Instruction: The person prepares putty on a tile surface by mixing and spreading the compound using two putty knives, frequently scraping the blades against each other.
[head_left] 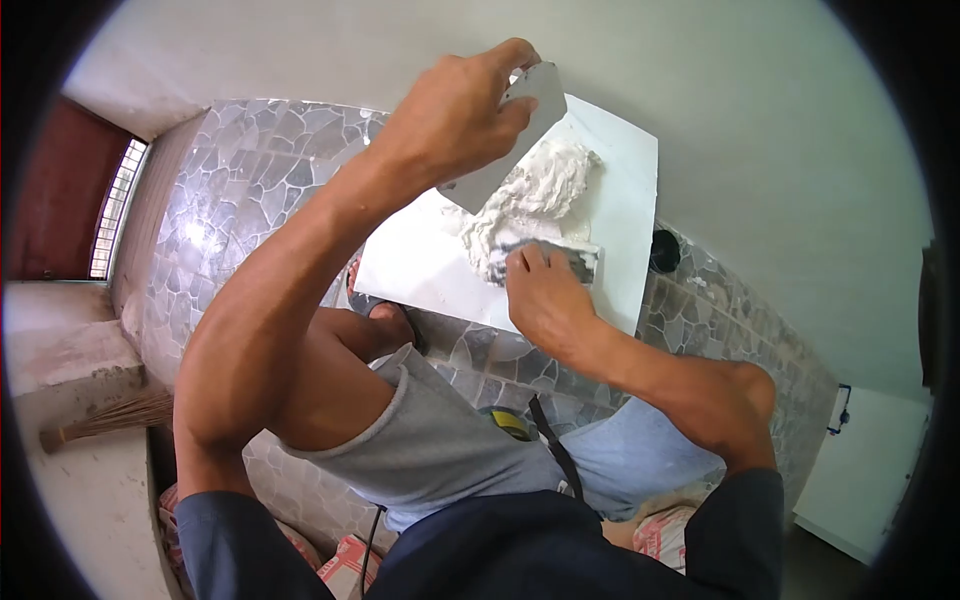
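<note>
My left hand [460, 110] is closed on a flat grey scraper plate [500, 165], raised and tilted over the far left part of a white board [625, 170]. A heap of white paste [550, 185] lies smeared across the board's middle. At the near side of the heap, my right hand [548, 300] grips a second scraper [575, 262], its dark blade coated with the white paste. Whether that blade touches the board is hard to make out. The plate's lower edge overlaps the paste from this angle.
The board stands above a stone-patterned floor [260, 150], close to a plain wall [740, 120]. A dark round object [664, 250] is beside its right edge. My sandalled foot [385, 310] is at the near left. A broom [110, 420] and printed sacks [350, 565] lie nearer me.
</note>
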